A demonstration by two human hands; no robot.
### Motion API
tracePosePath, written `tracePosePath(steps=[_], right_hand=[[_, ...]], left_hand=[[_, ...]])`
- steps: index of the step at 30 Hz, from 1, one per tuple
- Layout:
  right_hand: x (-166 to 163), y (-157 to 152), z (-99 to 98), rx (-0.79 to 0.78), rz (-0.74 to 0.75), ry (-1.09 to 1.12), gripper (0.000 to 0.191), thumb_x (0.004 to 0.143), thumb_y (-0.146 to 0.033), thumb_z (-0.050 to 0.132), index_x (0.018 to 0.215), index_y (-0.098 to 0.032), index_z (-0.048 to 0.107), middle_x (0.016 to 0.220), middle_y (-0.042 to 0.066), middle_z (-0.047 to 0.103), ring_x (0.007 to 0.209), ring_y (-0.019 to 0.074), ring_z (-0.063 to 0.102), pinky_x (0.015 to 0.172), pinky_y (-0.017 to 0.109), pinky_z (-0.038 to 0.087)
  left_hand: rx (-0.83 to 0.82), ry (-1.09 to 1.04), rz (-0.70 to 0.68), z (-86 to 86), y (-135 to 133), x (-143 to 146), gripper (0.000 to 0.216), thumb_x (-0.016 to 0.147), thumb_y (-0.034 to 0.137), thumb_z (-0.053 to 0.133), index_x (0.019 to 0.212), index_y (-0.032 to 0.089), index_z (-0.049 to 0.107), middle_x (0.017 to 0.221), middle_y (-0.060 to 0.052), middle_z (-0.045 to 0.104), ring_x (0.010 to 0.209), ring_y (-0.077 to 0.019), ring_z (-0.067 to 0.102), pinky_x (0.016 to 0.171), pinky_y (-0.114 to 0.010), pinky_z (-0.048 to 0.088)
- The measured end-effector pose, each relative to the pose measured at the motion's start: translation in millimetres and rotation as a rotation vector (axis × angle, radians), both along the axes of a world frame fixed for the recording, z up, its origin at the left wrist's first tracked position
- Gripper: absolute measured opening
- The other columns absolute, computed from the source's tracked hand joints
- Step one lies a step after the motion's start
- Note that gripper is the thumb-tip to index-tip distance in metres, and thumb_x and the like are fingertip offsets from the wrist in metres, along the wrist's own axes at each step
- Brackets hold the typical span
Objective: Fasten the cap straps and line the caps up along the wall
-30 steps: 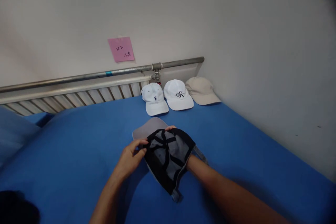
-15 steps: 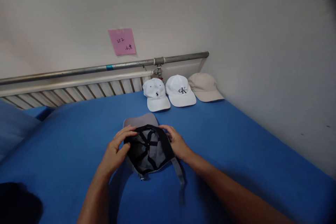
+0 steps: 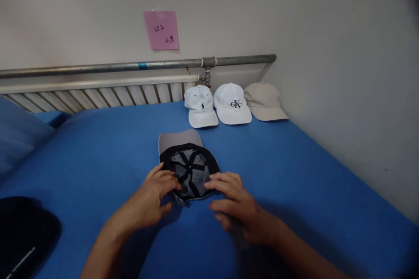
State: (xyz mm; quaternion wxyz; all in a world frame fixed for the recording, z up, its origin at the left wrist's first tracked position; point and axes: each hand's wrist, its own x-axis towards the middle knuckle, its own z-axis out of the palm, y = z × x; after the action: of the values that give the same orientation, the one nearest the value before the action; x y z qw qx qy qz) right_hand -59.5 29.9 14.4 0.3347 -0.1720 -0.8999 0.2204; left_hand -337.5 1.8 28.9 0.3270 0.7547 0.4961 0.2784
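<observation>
A grey baseball cap [image 3: 199, 174] lies upside down on the blue surface, its brim pointing away from me and its dark lining and black seam tape showing. My left hand [image 3: 153, 198] is at the cap's near left rim, fingers stretched over the edge and thumb apart. By the buckle, the rim is partly covered by that hand. On the right, my right hand [image 3: 240, 207] has its fingers apart and slightly bent, fingertips at the near right rim. The cap's loose strap is mostly hidden beneath it, with a blurred greyish end below the palm.
Along the back stand a white cap with a small dark logo [image 3: 203, 111], a white lettered cap [image 3: 231, 107] and a beige cap [image 3: 264, 100]. A dark cap-like object [image 3: 28, 235] sits at the left. Behind are a radiator [image 3: 131, 94], a metal pipe [image 3: 108, 68] and a pink note [image 3: 162, 30].
Both hands have slid along the cap's sides toward me, from near the brim to its near rim. My right hand now covers the strap that hung free. The view has shifted slightly.
</observation>
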Motion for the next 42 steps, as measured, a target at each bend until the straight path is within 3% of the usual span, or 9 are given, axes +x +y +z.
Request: tracePosePath(steps=[4,8,11,14,19,25,30,37,42], right_hand=[[-7.6,4.8,1.9,-0.307,0.039,0.096,0.023,0.091,-0.02,0.046,0.105,-0.027,0.062,0.098,0.006,0.069,0.091,0.0195,0.063,0.086,0.039,0.046],[-35.5,27.6,17.4,-0.66,-0.09,-0.008,0.018,0.088,-0.025,0.052,0.104,-0.024,0.061,0.064,-0.004,0.056,0.057,0.0107,0.052,0.056,0.024,0.042],[-53.9,45.8,22.5,-0.831,-0.161,0.055,0.022,0.077,-0.025,0.065,0.097,-0.022,0.057,0.064,-0.006,0.051,0.055,0.0088,0.048,0.05,0.02,0.037],[-60.5,54.7,13.2,-0.995,-0.192,0.229,0.016,0.084,-0.028,0.051,0.099,-0.022,0.052,0.069,-0.005,0.055,0.046,0.007,0.047,0.045,0.02,0.038],[-57.2,50.9,-6.4,-1.006,-0.229,0.336,0.013,0.086,-0.027,0.044,0.091,-0.021,0.055,0.065,-0.004,0.055,0.046,0.0071,0.047,0.046,0.02,0.037],[-56.8,49.9,-3.8,-0.6,-0.144,0.244,0.015,0.082,-0.029,0.058,0.094,-0.021,0.065,0.089,0.003,0.062,0.082,0.0158,0.059,0.074,0.03,0.048],[-58.7,52.3,-11.0,-0.478,-0.175,0.259,0.015,0.088,-0.025,0.051,0.088,-0.021,0.065,0.086,0.004,0.064,0.083,0.0162,0.06,0.077,0.031,0.048],[-62.3,54.4,-22.3,-0.972,-0.214,0.306,0.018,0.085,-0.034,0.054,0.089,-0.021,0.064,0.06,-0.004,0.055,0.045,0.008,0.049,0.045,0.022,0.038],[-63.7,57.3,-20.8,-1.294,-0.123,0.441,0.021,0.077,-0.032,0.062,0.092,-0.018,0.063,0.056,-0.006,0.056,0.04,0.0064,0.049,0.042,0.02,0.038]], left_hand=[[-0.014,0.065,-0.042,1.1,3.6,5.3,0.026,0.064,0.009,0.069,0.08,0.03,0.074,0.08,0.0,0.069,0.087,-0.0247,0.062,0.115,-0.051,0.007],[-0.173,-0.143,-0.023,14.5,21.1,12.3,0.011,0.072,0.016,0.065,0.078,0.024,0.07,0.075,0.0,0.065,0.074,-0.0189,0.058,0.085,-0.035,0.045],[-0.35,-0.395,0.071,14.7,37.6,17.9,0.004,0.074,0.024,0.065,0.076,0.02,0.067,0.069,0.0,0.06,0.062,-0.0137,0.052,0.058,-0.023,0.04],[-0.372,-0.592,0.146,1.1,48.2,20.3,0.008,0.073,0.027,0.068,0.075,0.019,0.067,0.07,0.0,0.061,0.065,-0.0136,0.053,0.062,-0.023,0.04],[-0.395,-0.724,0.226,-21.1,47.5,19.1,0.009,0.071,0.027,0.07,0.077,0.02,0.069,0.07,-0.002,0.065,0.068,-0.0155,0.056,0.07,-0.027,0.042],[-0.423,-0.878,0.196,-20.2,49.0,16.1,0.018,0.061,0.025,0.07,0.078,0.018,0.07,0.072,-0.004,0.067,0.071,-0.0171,0.058,0.07,-0.028,0.043],[-0.414,-0.85,0.215,-20.5,51.3,14.3,0.016,0.067,0.028,0.074,0.077,0.018,0.069,0.071,-0.002,0.065,0.071,-0.0148,0.056,0.07,-0.026,0.043],[-0.418,-0.783,0.207,-24.1,50.7,15.2,0.015,0.075,0.033,0.072,0.078,0.019,0.069,0.072,-0.001,0.064,0.071,-0.0129,0.056,0.071,-0.024,0.043],[-0.449,-0.753,0.172,-22.9,50.3,16.8,0.013,0.077,0.032,0.071,0.078,0.019,0.069,0.071,-0.001,0.064,0.069,-0.0126,0.057,0.07,-0.024,0.045]])
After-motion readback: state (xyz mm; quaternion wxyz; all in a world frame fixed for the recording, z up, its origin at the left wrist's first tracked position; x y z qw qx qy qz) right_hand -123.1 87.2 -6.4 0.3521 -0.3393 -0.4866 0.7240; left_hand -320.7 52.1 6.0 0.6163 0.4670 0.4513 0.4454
